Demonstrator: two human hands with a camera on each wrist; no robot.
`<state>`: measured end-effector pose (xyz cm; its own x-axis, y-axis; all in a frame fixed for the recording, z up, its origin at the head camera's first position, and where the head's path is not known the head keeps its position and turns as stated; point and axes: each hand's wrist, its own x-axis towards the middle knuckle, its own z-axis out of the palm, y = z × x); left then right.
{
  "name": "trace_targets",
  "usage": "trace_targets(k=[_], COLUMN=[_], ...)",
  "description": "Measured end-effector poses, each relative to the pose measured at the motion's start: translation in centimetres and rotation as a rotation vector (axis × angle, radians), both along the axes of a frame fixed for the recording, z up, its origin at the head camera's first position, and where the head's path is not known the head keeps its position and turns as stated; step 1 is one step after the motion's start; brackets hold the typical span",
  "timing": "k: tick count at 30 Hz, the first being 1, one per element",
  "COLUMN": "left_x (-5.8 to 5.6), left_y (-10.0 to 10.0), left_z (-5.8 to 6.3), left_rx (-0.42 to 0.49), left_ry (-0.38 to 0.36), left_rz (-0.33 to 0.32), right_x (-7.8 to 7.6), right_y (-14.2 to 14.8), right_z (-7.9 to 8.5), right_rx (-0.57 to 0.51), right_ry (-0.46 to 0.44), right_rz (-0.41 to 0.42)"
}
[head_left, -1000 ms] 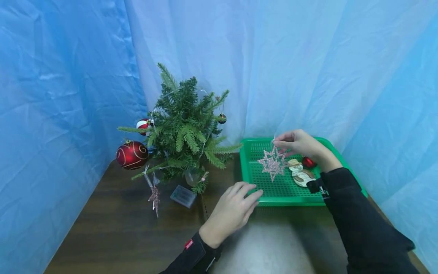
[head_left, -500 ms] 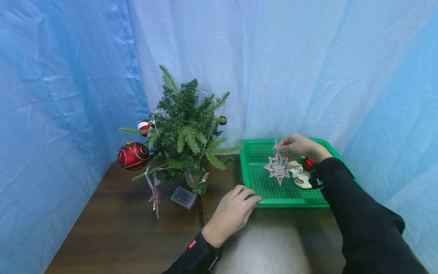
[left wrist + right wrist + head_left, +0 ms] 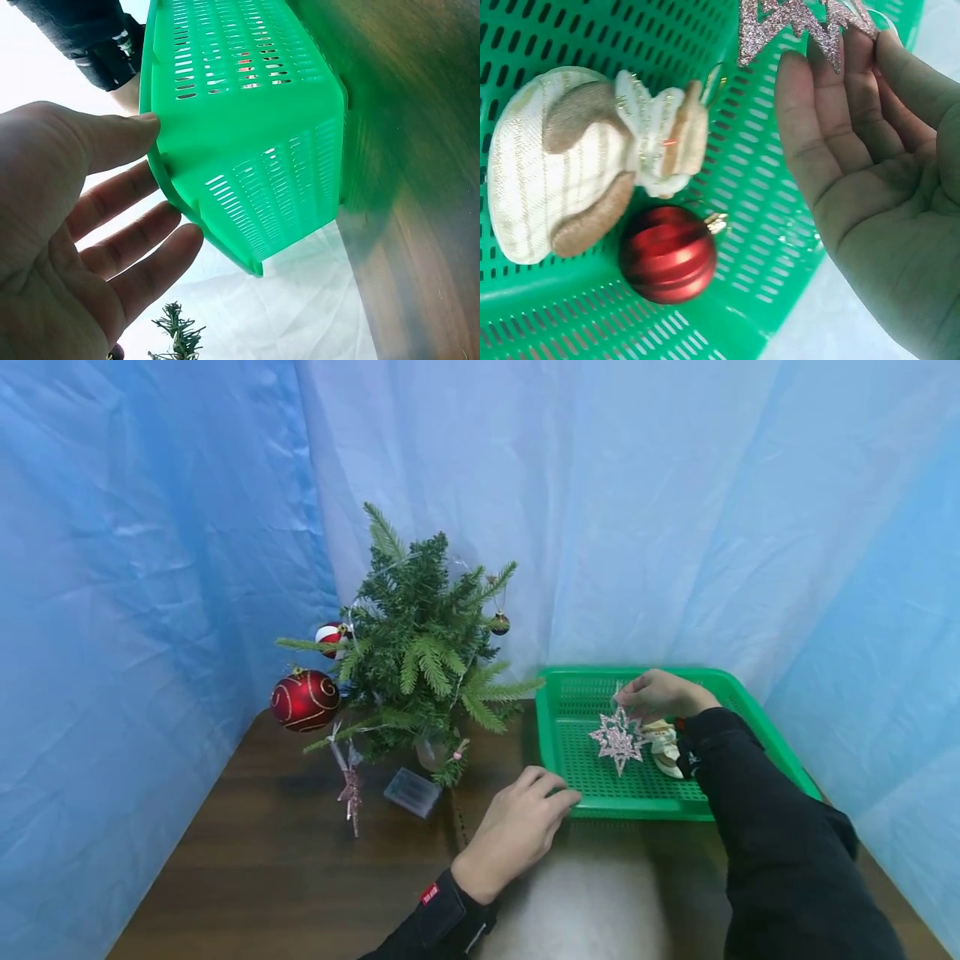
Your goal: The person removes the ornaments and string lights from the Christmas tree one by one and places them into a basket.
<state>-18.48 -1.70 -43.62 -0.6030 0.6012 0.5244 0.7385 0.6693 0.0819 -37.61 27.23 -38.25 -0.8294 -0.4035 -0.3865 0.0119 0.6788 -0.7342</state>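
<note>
My right hand [image 3: 660, 693] pinches a pink glitter star ornament [image 3: 618, 741] near its top, where a thin loop shows. The star hangs over the green basket [image 3: 551, 752]. In the right wrist view, only the star's lower points [image 3: 802, 34] show, at the top edge. Inside the basket lie a cream fabric snowman ornament [image 3: 555, 165] with a brown scarf and a shiny ridged red ball [image 3: 669, 255]. My left hand [image 3: 513, 827] is at the basket's near left corner; in the left wrist view its thumb and relaxed fingers [image 3: 150, 262] lie right at the rim.
A small Christmas tree [image 3: 427, 652] stands left of the basket, bearing a large red ball [image 3: 305, 700], a red-and-white ball [image 3: 330, 639], a small dark ball [image 3: 499, 623] and a hanging pink glitter ornament [image 3: 350, 795]. A clear battery box [image 3: 412, 792] lies on the dark wooden table [image 3: 300, 893]. Blue curtains surround it.
My right hand has lowered slightly with the star, moving a little right over the basket. The left hand's fingers have drawn in to the basket's corner. The head view has shifted slightly.
</note>
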Motion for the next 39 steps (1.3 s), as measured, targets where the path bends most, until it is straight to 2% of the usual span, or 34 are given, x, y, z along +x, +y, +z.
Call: trace_targets(k=[7, 14, 24, 32, 39], left_x=[0.1, 0.1, -0.1, -0.1, -0.1], left_y=[0.0, -0.2, -0.1, 0.0, 0.0], left_z=[-0.1, -0.5, -0.3, -0.2, -0.2], left_rx=[0.029, 0.051, 0.030, 0.047, 0.055], left_ry=[-0.017, 0.034, 0.049, -0.013, -0.018], left_rz=[-0.005, -0.013, -0.010, -0.018, -0.014], right_x=[-0.7, -0.4, -0.7, -0.1, 0.3], right_y=[0.3, -0.2, 0.0, 0.1, -0.5], right_z=[-2.0, -3.3, -3.5, -3.7, -3.5], right_rx=[-0.016, -0.026, 0.024, 0.086, 0.113], right_ry=[-0.050, -0.082, -0.110, -0.112, -0.088], right_rz=[0.008, -0.019, -0.037, -0.073, -0.032])
